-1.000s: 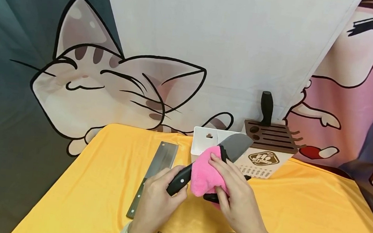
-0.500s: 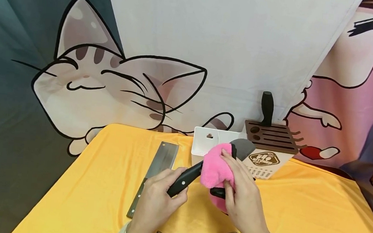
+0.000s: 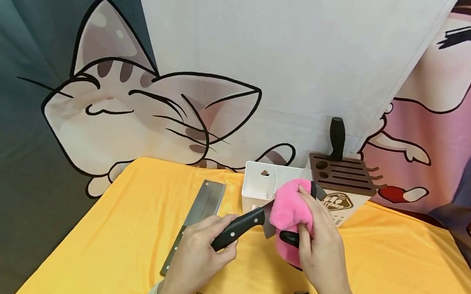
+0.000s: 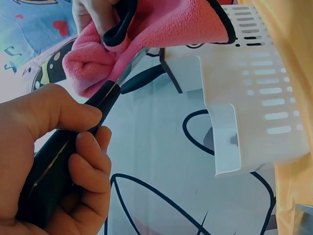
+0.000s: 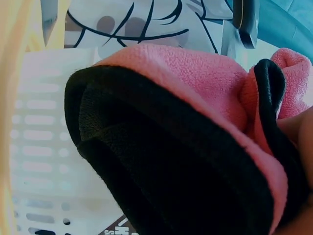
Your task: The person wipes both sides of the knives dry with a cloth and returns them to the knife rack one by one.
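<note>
My left hand (image 3: pixel 198 253) grips the black riveted handle of a kitchen knife (image 3: pixel 238 228), its blade pointing up and right. Around that blade my right hand (image 3: pixel 327 253) pinches a pink plush cloth (image 3: pixel 291 208) with black edging. Bare steel shows between handle and cloth, and the tip peeks out past the cloth; the rest is covered. The left wrist view shows the fingers wrapped round the knife handle (image 4: pixel 54 161). In the right wrist view the folded cloth (image 5: pixel 205 78) fills the middle, its dark underside turned to the camera. A cleaver (image 3: pixel 202 209) lies flat beside my left hand.
Behind the cloth stands a white knife holder (image 3: pixel 257 181) with a brown slotted top (image 3: pixel 342 175). One black-handled tool (image 3: pixel 337 137) is upright in it, and small hooks stick out at its right side. A yellow cloth (image 3: pixel 119 230) covers the table; a printed curtain (image 3: pixel 294 54) hangs behind.
The right hand and pink cloth have slid right along the blade, from near the handle toward the tip. More steel shows beside the handle. The left hand stays nearly in place.
</note>
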`<state>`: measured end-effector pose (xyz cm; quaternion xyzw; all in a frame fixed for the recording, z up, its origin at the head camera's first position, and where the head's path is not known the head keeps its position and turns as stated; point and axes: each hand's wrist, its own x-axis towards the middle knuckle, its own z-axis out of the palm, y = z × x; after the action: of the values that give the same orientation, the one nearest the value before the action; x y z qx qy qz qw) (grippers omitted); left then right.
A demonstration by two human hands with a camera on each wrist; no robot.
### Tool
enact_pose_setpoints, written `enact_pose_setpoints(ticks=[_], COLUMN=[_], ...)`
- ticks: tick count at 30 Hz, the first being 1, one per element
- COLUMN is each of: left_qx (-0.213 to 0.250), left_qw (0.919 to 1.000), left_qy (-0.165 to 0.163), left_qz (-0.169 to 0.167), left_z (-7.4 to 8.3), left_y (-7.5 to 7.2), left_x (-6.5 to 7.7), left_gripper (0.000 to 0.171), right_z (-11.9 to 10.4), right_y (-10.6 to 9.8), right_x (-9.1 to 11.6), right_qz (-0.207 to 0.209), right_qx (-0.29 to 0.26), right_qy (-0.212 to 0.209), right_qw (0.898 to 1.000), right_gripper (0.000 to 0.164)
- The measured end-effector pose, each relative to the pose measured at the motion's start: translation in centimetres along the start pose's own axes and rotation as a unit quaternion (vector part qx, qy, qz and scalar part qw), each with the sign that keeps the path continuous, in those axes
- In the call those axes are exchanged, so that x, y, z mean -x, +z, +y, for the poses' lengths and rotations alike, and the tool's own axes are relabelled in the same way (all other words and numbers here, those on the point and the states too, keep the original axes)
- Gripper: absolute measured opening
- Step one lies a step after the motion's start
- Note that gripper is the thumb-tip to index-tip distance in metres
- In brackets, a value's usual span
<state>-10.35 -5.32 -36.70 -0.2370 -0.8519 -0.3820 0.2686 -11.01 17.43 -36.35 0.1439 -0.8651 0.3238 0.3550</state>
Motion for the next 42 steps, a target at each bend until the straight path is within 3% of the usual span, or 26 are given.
enact_pose_setpoints(ticks=[13,22,33,42], left_qx=[0.014,0.039,0.048,0.039], left_qw=[0.9997,0.9989,0.9983,0.9982], left_qy=[-0.018,-0.02,-0.021,-0.025], left_qz=[-0.012,-0.015,0.026,0.038], left_z=[0.0,-0.3,-0.6,-0.8], left_y=[-0.1,-0.3,-0.6,-0.8], left_x=[0.1,0.0,-0.3,-0.3], left_gripper=[0.041,0.037,0.041,0.039], right_z=[1.1,1.6,1.7,1.3], right_y=[-0.6,-1.0,-1.2,-1.1], right_x=[0.1,-0.1,-0.1,-0.1], right_qz=[0.033,0.032,-0.023,-0.064], right_qx=[0.018,0.015,0.016,0.003], right_qy=[0.058,0.048,0.034,0.007], right_qw=[0.998,0.998,0.999,0.998], right_gripper=[0.061,0.061,0.06,0.06])
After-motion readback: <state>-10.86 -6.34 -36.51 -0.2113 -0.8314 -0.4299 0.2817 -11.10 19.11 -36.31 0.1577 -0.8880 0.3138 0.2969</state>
